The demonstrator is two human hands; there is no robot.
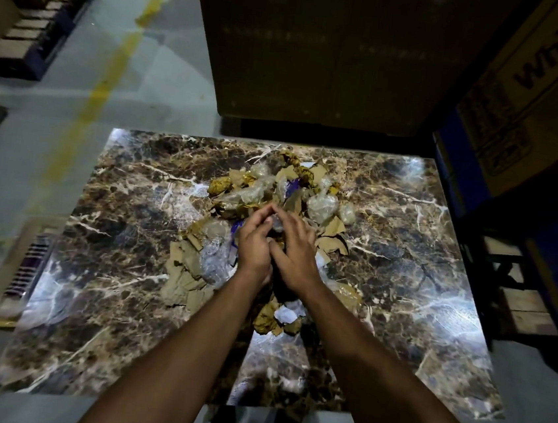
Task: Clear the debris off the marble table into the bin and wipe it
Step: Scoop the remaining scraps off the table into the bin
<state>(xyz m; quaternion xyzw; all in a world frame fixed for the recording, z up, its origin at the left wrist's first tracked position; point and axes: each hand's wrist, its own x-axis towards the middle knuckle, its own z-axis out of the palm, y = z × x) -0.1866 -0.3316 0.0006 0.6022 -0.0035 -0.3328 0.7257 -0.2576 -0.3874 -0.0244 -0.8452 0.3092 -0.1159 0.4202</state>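
Left hand (pixel 254 243) and right hand (pixel 292 249) meet, fingers curled into the debris pile (pixel 266 189) mid marble counter (pixel 114 228); large cardboard box (pixel 322 50) stands just behind.

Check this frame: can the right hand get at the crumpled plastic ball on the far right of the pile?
Probably yes. The right hand sits in the pile beside the left hand, and only low paper scraps lie between it and the plastic ball.

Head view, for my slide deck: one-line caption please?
Both hands, left hand and right hand, gather crumpled paper and plastic debris on the marble table.
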